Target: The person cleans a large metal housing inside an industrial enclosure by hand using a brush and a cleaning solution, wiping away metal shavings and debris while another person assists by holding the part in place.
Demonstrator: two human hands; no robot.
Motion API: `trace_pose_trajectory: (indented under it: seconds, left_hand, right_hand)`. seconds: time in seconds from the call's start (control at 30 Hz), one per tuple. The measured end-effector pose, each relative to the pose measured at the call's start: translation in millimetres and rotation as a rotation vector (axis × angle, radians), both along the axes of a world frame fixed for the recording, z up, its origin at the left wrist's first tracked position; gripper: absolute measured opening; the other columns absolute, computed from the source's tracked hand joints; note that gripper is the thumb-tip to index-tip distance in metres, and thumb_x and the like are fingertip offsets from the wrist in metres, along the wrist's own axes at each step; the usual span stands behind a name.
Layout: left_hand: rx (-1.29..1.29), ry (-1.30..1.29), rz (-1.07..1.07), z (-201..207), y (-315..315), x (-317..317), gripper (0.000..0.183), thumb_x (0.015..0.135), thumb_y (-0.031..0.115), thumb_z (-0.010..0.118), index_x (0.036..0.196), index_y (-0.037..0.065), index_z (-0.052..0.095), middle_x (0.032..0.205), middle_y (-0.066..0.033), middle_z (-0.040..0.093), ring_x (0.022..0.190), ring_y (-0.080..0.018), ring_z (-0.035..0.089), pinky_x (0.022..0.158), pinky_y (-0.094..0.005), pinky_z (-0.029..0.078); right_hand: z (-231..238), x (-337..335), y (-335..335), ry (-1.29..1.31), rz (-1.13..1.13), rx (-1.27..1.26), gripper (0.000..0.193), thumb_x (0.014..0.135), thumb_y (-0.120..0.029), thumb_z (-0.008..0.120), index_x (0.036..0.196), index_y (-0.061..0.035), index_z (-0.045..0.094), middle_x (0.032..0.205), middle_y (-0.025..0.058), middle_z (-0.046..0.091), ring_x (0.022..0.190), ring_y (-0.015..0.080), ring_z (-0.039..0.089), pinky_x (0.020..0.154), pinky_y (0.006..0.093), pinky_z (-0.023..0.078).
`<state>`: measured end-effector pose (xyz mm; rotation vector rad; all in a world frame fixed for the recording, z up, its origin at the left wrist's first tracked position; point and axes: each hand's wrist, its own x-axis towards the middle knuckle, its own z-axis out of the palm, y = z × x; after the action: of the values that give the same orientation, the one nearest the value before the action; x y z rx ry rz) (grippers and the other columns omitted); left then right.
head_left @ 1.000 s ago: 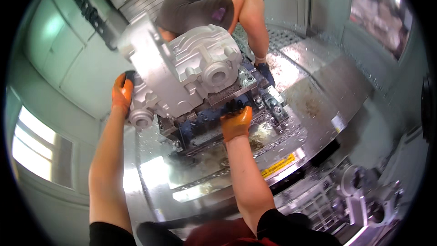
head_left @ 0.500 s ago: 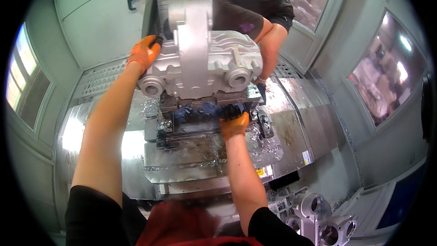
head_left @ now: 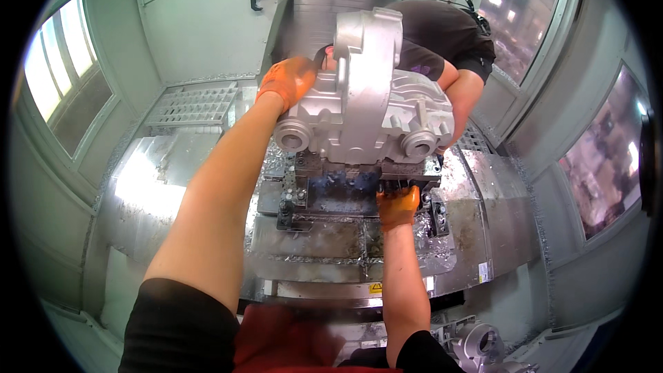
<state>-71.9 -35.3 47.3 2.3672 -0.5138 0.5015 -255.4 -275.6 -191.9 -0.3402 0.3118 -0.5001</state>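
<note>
Silver casting [head_left: 368, 100], against left grip [head_left: 287, 83], above right grip [head_left: 398, 206]

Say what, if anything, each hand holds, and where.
Can't tell: left hand touches the silver casting, upper left; right hand sits below, its hold hidden.

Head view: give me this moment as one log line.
left hand: on silver casting, upper left; right hand: at dark fixture under casting; co-worker: bent over behind casting

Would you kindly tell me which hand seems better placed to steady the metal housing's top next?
Left hand, probably: it is at the upper left of the cast metal housing, while the right hand is lower, at the fixture.
</note>
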Motion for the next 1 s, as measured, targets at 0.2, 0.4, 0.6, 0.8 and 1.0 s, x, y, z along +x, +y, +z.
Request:
trace_pose_trajectory:
  seconds: [0.2,0.4,0.6,0.8,1.0]
  left_hand:
    - [-0.057,-0.062,-0.01,-7.7,-5.0,9.2,0.045,0.088,0.035,0.058,0.125,0.012,0.067,0.125,-0.0165,0.067,0.119,-0.0351,0.061,0.103,-0.0401,0.047]
    - [-0.054,-0.067,-0.048,-25.1,-5.5,28.0,0.052,0.089,0.039,0.061,0.128,0.005,0.065,0.127,-0.0214,0.065,0.121,-0.0365,0.06,0.105,-0.0389,0.045]
    - [-0.035,-0.052,-0.003,-24.4,5.3,36.0,0.055,0.09,0.042,0.059,0.132,0.006,0.063,0.13,-0.0199,0.065,0.124,-0.0356,0.059,0.106,-0.0383,0.044]
    - [0.002,-0.033,-0.009,-24.6,-0.6,39.1,0.057,0.09,0.045,0.059,0.135,0.009,0.061,0.133,-0.0185,0.063,0.127,-0.0355,0.056,0.109,-0.0388,0.042]
    - [-0.003,-0.042,0.006,-21.1,4.0,36.6,0.053,0.09,0.041,0.057,0.134,0.013,0.062,0.135,-0.0176,0.061,0.129,-0.035,0.054,0.11,-0.0395,0.041]
  right_hand:
    - [-4.6,-2.7,-25.0,0.054,-0.031,-0.034,0.034,0.099,-0.045,0.045,0.111,-0.0201,0.065,0.105,-0.0023,0.068,0.092,0.0184,0.063,0.075,0.0384,0.049]
    - [-1.9,-2.9,-19.8,0.443,-0.423,-0.316,0.047,0.096,-0.038,0.055,0.133,-0.0087,0.058,0.129,0.0071,0.059,0.111,0.0236,0.056,0.095,0.0337,0.045]
    - [36.7,-17.6,-19.1,1.105,-0.352,-1.892,0.059,0.091,-0.029,0.059,0.142,-0.0017,0.048,0.141,0.0236,0.051,0.135,0.0426,0.043,0.116,0.0521,0.029]
    - [-3.2,-9.8,-24.0,1.081,-0.656,-1.98,0.064,0.087,-0.034,0.059,0.14,0.0017,0.048,0.143,0.0259,0.046,0.135,0.0471,0.039,0.115,0.0574,0.026]
    - [-6.5,-10.9,-15.4,0.821,-0.974,-1.939,0.048,0.08,-0.015,0.063,0.121,0.0101,0.056,0.113,0.0275,0.057,0.108,0.0464,0.053,0.093,0.0549,0.043]
